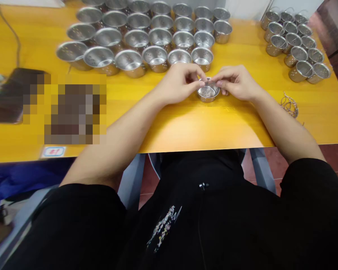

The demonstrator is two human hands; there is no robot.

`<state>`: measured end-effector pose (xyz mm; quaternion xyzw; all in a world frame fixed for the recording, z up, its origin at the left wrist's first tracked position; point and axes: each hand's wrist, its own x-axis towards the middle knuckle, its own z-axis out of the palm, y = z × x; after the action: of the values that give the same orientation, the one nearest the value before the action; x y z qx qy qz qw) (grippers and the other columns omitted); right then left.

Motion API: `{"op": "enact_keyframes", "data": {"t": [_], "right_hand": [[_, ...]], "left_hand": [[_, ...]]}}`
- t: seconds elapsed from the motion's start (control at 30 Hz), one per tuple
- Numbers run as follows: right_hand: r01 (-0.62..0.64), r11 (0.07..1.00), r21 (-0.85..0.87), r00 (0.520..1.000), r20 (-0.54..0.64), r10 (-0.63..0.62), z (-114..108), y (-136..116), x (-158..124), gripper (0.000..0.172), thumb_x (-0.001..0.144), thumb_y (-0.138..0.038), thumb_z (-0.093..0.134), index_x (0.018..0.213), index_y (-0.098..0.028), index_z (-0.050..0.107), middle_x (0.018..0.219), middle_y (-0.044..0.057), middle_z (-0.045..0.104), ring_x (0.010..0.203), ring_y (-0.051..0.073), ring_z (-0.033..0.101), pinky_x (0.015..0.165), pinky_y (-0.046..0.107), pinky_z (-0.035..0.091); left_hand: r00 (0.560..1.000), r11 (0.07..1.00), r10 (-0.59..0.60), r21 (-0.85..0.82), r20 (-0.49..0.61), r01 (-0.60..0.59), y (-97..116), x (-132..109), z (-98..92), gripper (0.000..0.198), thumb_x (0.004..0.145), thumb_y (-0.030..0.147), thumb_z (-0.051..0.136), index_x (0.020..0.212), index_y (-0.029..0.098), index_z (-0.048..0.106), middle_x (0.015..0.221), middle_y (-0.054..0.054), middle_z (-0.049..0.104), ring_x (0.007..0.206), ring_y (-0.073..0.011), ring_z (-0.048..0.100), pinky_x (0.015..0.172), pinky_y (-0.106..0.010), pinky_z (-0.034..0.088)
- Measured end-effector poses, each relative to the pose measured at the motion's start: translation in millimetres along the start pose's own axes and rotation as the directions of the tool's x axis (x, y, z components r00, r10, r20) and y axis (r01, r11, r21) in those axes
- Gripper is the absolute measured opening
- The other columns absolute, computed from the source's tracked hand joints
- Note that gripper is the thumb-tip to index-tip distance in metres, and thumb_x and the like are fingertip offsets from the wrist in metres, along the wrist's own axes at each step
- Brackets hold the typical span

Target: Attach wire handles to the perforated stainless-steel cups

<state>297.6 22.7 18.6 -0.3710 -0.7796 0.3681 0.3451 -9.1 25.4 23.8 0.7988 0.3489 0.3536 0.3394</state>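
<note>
A small perforated steel cup (208, 92) stands on the yellow table (186, 123) between my hands. My left hand (180, 83) pinches at the cup's near-left rim, thumb and forefinger pressed together. My right hand (236, 82) pinches at the right rim, fingers closed on it. A thin wire piece seems to run between the fingertips over the cup's mouth, but it is too small to make out.
Several rows of the same steel cups (146, 33) without handles fill the table's far middle. A cluster of cups with wire handles (297, 45) stands at the far right. Loose wire handles (290, 105) lie right of my right forearm. A dark object and a cable sit at the left.
</note>
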Motion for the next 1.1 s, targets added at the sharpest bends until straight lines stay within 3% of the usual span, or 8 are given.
{"op": "enact_keyframes", "data": {"t": [0.23, 0.47, 0.63, 0.83, 1.1], "right_hand": [[-0.011, 0.998, 0.063, 1.000, 0.000, 0.011, -8.4, -2.6, -0.9, 0.036, 0.099, -0.057, 0.116, 0.109, -0.028, 0.097, 0.115, 0.007, 0.089, 0.072, 0.018, 0.072, 0.067, 0.036, 0.071], [-0.013, 0.991, 0.135, 0.995, 0.100, -0.001, -19.9, 1.8, 0.3, 0.059, 0.086, -0.078, 0.120, 0.107, -0.027, 0.099, 0.108, 0.005, 0.084, 0.076, 0.017, 0.070, 0.072, 0.035, 0.069], [0.032, 0.996, 0.085, 0.989, 0.142, -0.044, -23.7, -5.7, -1.1, 0.060, 0.088, -0.084, 0.117, 0.105, -0.028, 0.100, 0.098, 0.005, 0.083, 0.082, 0.020, 0.072, 0.078, 0.036, 0.066], [0.042, 0.996, 0.083, 0.986, 0.156, -0.055, -13.3, -14.4, -1.6, 0.064, 0.087, -0.090, 0.114, 0.100, -0.030, 0.097, 0.104, 0.007, 0.090, 0.102, 0.028, 0.080, 0.097, 0.044, 0.072], [-0.006, 0.998, 0.064, 0.970, 0.241, -0.010, -3.0, -19.4, -6.4, 0.056, 0.104, -0.078, 0.108, 0.112, -0.025, 0.090, 0.097, 0.003, 0.086, 0.084, 0.020, 0.067, 0.081, 0.035, 0.059]], "left_hand": [[0.999, 0.999, 0.006, -0.046, 0.039, -0.004, 7.4, -2.4, 4.4, 0.018, 0.099, 0.046, 0.087, 0.104, 0.028, 0.090, 0.095, -0.009, 0.085, 0.089, -0.0300, 0.076, 0.089, -0.047, 0.062], [0.998, 0.998, 0.055, 0.038, 0.023, -0.056, 2.4, -1.2, 8.0, 0.016, 0.100, 0.046, 0.088, 0.104, 0.031, 0.091, 0.105, -0.011, 0.088, 0.101, -0.0339, 0.081, 0.099, -0.053, 0.068], [0.998, 0.998, 0.042, 0.043, -0.038, -0.041, 4.6, -3.8, 9.8, 0.020, 0.099, 0.050, 0.091, 0.109, 0.033, 0.093, 0.134, -0.014, 0.092, 0.118, -0.0372, 0.085, 0.105, -0.055, 0.073], [0.999, 0.999, -0.024, 0.025, -0.046, 0.025, 4.8, -3.7, 13.4, 0.028, 0.102, 0.054, 0.086, 0.113, 0.030, 0.095, 0.120, -0.011, 0.099, 0.116, -0.0375, 0.089, 0.111, -0.054, 0.074], [0.995, 0.995, -0.086, 0.046, -0.054, 0.089, 16.4, -5.6, 15.3, 0.025, 0.106, 0.050, 0.083, 0.110, 0.030, 0.097, 0.120, -0.009, 0.101, 0.117, -0.0369, 0.092, 0.112, -0.050, 0.076]]}}
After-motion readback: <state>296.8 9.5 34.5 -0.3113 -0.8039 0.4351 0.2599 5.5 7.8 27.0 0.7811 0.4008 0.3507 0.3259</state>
